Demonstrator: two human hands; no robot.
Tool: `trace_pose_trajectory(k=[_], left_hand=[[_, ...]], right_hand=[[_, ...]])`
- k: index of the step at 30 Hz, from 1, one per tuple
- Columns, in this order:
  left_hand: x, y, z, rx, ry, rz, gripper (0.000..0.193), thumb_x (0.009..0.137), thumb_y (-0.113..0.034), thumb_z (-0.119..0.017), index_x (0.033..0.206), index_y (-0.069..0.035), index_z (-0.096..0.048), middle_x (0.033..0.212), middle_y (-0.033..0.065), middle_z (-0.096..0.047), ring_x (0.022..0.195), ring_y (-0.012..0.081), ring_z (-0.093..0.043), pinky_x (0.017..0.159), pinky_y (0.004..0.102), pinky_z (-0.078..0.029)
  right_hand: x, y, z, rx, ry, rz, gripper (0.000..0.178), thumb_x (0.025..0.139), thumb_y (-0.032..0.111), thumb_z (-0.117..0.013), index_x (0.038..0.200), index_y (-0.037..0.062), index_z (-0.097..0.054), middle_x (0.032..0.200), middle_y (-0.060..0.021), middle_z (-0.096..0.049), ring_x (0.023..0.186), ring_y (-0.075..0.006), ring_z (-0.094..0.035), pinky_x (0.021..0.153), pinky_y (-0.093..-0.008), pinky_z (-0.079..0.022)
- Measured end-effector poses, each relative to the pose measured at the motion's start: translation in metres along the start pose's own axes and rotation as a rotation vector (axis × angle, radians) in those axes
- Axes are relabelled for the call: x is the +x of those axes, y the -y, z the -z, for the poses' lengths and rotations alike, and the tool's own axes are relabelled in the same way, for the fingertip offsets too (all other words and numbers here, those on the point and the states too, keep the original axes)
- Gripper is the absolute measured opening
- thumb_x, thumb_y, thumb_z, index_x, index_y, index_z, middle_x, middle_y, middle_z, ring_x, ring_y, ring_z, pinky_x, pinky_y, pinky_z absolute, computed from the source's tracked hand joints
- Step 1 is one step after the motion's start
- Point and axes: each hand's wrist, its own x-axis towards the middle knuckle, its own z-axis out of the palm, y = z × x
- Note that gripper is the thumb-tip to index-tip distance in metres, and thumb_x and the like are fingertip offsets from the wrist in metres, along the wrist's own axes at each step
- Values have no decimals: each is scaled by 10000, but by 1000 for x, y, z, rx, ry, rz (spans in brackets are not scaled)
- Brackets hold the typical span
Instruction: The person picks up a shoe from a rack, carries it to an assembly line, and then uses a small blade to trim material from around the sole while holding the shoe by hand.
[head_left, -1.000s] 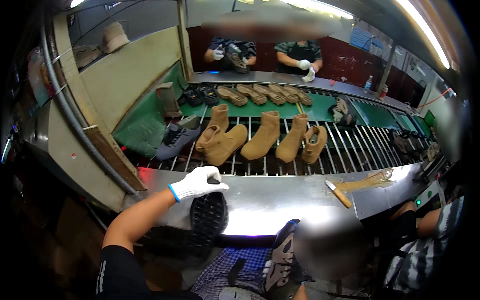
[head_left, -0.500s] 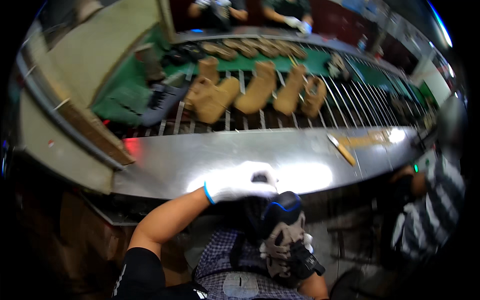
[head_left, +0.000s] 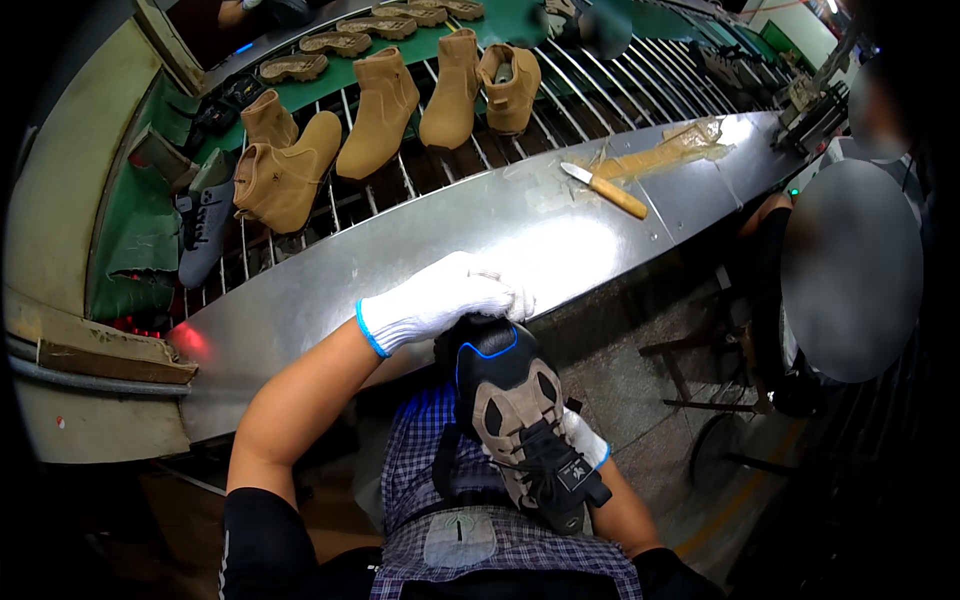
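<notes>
In the head view, holds a black-and-taupe shoe (head_left: pixel 520 420) over the checked apron (head_left: pixel 425 440), just beside the near edge of the metal counter (head_left: pixel 420 225), with its toe pointing away from the body and its laces facing up; grips it from the side and underneath with the white-gloved right hand (head_left: pixel 588 438), mostly hidden behind the upper, closed round it as far as can be made out; rests the white-gloved left hand (head_left: pixel 450 295), blue at the cuff, by the black toe end, with fingers curled rather than spread; cannot tell whether gripping or merely touching there; faces, beyond the counter, a rack of rods (head_left: pixel 660 85) bearing five tan boots (head_left: pixel 380 115), with a grey shoe (head_left: pixel 207 220) at the left, near the closest boot; sees farther back a green belt (head_left: pixel 330 82) with a row of tan soles (head_left: pixel 335 43) along it; has a wooden-handled knife (head_left: pixel 603 190) lying on the counter, well apart from both hands, near some brown tape (head_left: pixel 665 152); has a co-worker (head_left: pixel 768 215), largely blurred, to the right; glimpses another person's gloved hand (head_left: pixel 235 12) at the upper left.
</notes>
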Motion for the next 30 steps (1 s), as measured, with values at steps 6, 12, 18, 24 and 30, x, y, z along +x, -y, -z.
trace_pose_trajectory(k=[6,12,18,24,30], left_hand=[[-15,-20,-19,146,7,-2,187,946,-214,-733,928,-28,-742,1099,91,-736,1229,248,-643,1071,385,-480],[-20,-26,-25,137,-19,25,146,936,-177,-713,917,-34,-739,1103,91,-731,1168,221,-647,1043,373,-499],[-22,-29,-27,184,-36,24,145,922,-180,-711,906,-38,-733,1098,99,-726,1116,217,-654,1020,373,-515],[-26,-33,-28,180,-46,15,121,922,-162,-720,917,-42,-732,1096,103,-722,1090,213,-657,1009,368,-518],[-28,-31,-25,139,-24,-11,122,932,-161,-728,922,-39,-726,1109,103,-718,1113,216,-652,1013,369,-507]], right_hand=[[8,2,-5,-104,1,27,1036,824,514,-912,1587,-5,-443,1519,-156,-611,1319,-266,-667,1122,-423,-583],[4,10,-13,-96,8,-19,1044,806,524,-923,1573,-9,-456,1483,-158,-632,1295,-257,-681,1096,-414,-604],[3,7,-18,-93,-5,28,1048,828,526,-910,1595,-3,-430,1511,-152,-610,1330,-253,-657,1119,-420,-588],[-1,17,-36,-110,-54,-14,1090,802,534,-927,1595,-16,-419,1514,-164,-606,1335,-261,-653,1116,-424,-590],[3,18,-35,-156,6,-35,1118,805,580,-909,1583,-53,-414,1502,-198,-606,1325,-278,-660,1109,-417,-588]])
